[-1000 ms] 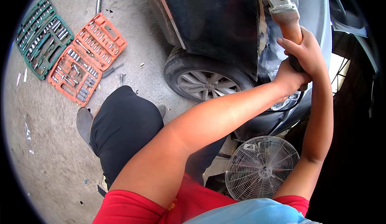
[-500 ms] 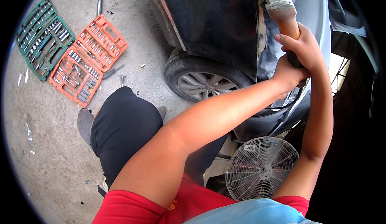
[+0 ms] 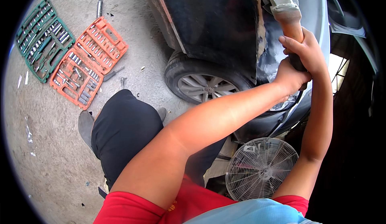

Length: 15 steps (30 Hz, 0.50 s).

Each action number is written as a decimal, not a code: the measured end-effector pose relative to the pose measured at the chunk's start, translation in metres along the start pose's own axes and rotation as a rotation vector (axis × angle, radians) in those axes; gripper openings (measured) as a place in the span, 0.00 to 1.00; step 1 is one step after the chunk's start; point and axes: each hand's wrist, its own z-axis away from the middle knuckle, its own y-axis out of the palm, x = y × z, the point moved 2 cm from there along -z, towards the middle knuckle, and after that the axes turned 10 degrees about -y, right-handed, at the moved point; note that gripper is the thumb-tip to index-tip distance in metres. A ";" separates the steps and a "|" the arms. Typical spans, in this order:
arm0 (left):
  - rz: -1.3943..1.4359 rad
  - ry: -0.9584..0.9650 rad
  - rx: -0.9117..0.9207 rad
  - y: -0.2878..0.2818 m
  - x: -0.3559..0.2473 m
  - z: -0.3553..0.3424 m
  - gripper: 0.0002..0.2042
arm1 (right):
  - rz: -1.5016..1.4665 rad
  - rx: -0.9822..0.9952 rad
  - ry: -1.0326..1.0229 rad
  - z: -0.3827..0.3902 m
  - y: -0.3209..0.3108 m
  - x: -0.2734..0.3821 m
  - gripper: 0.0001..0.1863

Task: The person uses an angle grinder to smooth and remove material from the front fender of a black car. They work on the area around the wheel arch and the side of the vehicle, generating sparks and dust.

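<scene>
Your left hand [image 3: 290, 78] curls its fingers around the black rear grip of the angle grinder [image 3: 290, 17]; your right hand [image 3: 309, 52] wraps its fingers just ahead, toward the orange body. The grinder's head is over the scraped seam beside the black car panel [image 3: 209, 19], but contact can't be told. A round fan [image 3: 263, 169] stands near your right elbow.

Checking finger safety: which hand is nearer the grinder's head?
Right. The right hand grips the grinder behind the head; the left hand grips it farther back.
</scene>
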 end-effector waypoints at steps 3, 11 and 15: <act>-0.048 -0.021 -0.049 0.002 0.001 0.003 0.11 | -0.046 0.010 0.033 0.005 -0.002 -0.004 0.29; -0.112 0.030 -0.045 0.003 -0.020 -0.005 0.10 | -0.130 -0.058 0.029 -0.007 -0.009 0.000 0.27; -0.210 0.085 -0.067 -0.005 -0.023 -0.011 0.10 | -0.177 -0.068 0.037 -0.013 -0.007 0.003 0.28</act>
